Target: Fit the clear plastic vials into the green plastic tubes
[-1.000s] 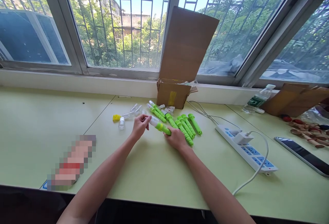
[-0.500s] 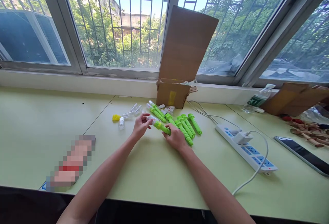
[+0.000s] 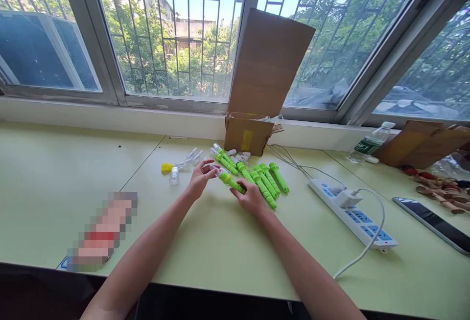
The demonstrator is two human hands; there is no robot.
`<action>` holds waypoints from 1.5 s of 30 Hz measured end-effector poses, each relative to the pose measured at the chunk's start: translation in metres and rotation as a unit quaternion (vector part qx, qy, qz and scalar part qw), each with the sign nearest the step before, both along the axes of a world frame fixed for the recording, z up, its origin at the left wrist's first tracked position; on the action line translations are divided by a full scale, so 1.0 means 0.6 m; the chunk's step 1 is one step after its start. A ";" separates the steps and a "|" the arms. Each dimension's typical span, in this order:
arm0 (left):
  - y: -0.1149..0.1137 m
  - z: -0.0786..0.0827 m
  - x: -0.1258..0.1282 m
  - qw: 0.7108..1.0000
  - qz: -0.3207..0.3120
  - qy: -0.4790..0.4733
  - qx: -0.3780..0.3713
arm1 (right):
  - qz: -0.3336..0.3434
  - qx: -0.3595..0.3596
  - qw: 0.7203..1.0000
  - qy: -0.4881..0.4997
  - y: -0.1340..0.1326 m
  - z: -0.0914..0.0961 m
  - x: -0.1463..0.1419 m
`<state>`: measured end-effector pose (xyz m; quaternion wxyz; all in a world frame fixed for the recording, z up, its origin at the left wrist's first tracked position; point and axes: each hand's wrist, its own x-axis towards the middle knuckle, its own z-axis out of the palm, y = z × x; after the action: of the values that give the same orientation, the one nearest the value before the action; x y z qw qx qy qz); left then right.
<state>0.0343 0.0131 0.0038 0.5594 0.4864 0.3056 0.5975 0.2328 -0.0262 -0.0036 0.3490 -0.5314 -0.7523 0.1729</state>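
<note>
Between my two hands is a green plastic stick (image 3: 229, 180) with a clear end and a small red spot near that end. My left hand (image 3: 200, 179) pinches the clear end. Closed around the lower green shaft is my right hand (image 3: 251, 197), which hides its tip. Similar green ribbed sticks (image 3: 265, 185) lie just beyond and beside my right hand. Two more with clear ends (image 3: 222, 157) lie behind the held one. Left of my left hand are several clear plastic caps (image 3: 174, 175) and a yellow piece (image 3: 167, 168).
An open cardboard box (image 3: 244, 134) stands against the window sill, with small white pieces (image 3: 242, 155) before it. To the right are a white power strip (image 3: 352, 212) with cables, a phone (image 3: 433, 224), a water bottle (image 3: 370, 143) and wooden pieces (image 3: 442, 193). A blurred-out item (image 3: 105, 232) lies at left.
A red spot now shows near the clear end of the held stick. Both hands keep nearly the same place and grip; the view has shifted slightly.
</note>
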 end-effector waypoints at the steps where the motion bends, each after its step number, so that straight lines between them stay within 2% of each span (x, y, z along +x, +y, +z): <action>1: 0.001 -0.001 -0.001 1.000 -0.003 -0.001 -0.001 | 0.009 -0.004 1.000 0.001 -0.002 0.001 -0.001; 4: 0.002 -0.001 -0.004 1.000 -0.007 -0.007 -0.005 | 0.026 -0.006 1.000 0.006 -0.005 0.004 -0.003; 11: 0.005 -0.005 -0.006 1.000 -0.003 -0.011 -0.010 | 0.009 0.012 1.000 -0.006 -0.005 0.000 -0.003; 24: 0.000 0.000 0.000 1.000 0.015 0.001 -0.003 | -0.049 0.022 0.996 -0.067 0.003 -0.014 -0.003; 45: -0.005 0.003 -0.001 0.999 0.027 0.030 -0.006 | -0.034 0.068 0.995 -0.064 0.008 -0.026 0.002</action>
<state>0.0340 0.0098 0.0055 0.5368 0.4924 0.3390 0.5953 0.2342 -0.0214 -0.0189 0.3411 -0.5419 -0.7645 0.0748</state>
